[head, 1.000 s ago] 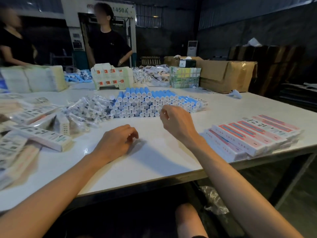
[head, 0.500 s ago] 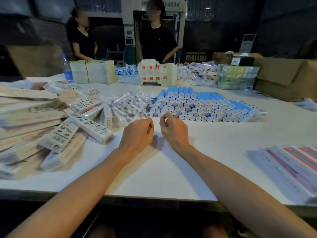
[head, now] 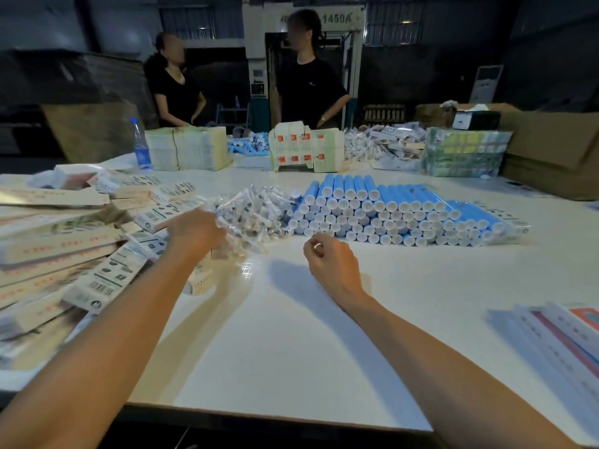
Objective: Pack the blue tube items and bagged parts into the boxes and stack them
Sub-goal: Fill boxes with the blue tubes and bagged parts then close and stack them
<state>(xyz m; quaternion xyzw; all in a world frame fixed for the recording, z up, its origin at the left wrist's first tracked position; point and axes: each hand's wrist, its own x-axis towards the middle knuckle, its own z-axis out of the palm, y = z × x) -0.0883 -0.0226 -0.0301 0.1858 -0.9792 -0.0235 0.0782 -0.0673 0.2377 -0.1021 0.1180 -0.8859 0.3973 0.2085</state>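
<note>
One left hand [head: 194, 233] overlaps bagged parts' [head: 256, 212] near edge.

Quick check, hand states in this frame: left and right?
Left hand: over the bagged parts, fingers hidden; cannot tell.
Right hand: fingers curled shut above the table, nothing visible in it.
</note>
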